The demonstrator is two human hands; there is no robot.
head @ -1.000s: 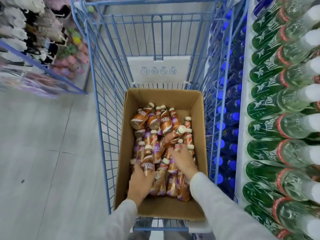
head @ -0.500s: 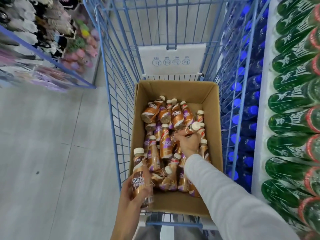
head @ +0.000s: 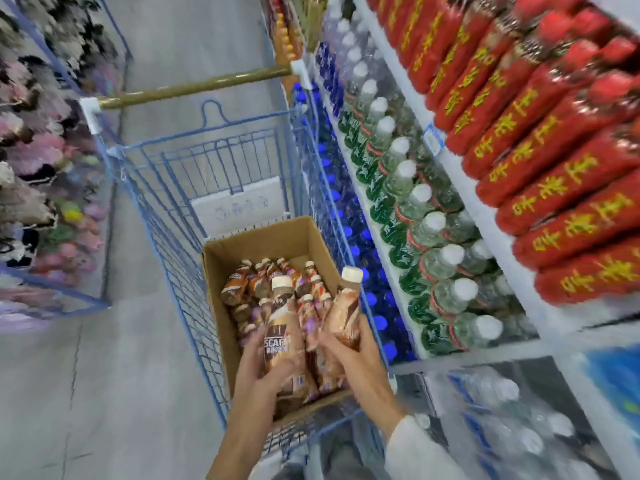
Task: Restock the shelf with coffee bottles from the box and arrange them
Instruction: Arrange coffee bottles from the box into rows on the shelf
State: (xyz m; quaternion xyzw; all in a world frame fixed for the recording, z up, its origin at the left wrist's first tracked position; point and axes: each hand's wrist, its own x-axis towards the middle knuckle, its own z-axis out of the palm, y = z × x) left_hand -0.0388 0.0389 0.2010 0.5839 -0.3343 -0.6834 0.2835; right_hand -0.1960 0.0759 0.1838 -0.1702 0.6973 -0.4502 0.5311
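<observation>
The shelf fills the view from 1 to 4 o'clock, its tiers packed with red packs and clear water bottles; no slot for coffee shows in this view. The blue wire cart stands just beside it, running from centre toward 11 o'clock. The cardboard box sits in the cart's near end, at about 6 o'clock. Many coffee bottles lie loose and jumbled in the box.

Two bottles are lifted above the box. The left hand has its fingers wrapped round the lower body of one bottle, held upright. The right hand, at its 3 o'clock, grips a second bottle the same way, tilted toward 1 o'clock.

These look like small, full plastic bottles: moderately heavy for their size, stiff enough to squeeze, not likely to shatter. The glossy sleeves may slide, so a full wrap at mid-body seems safer than pinching the white caps.
</observation>
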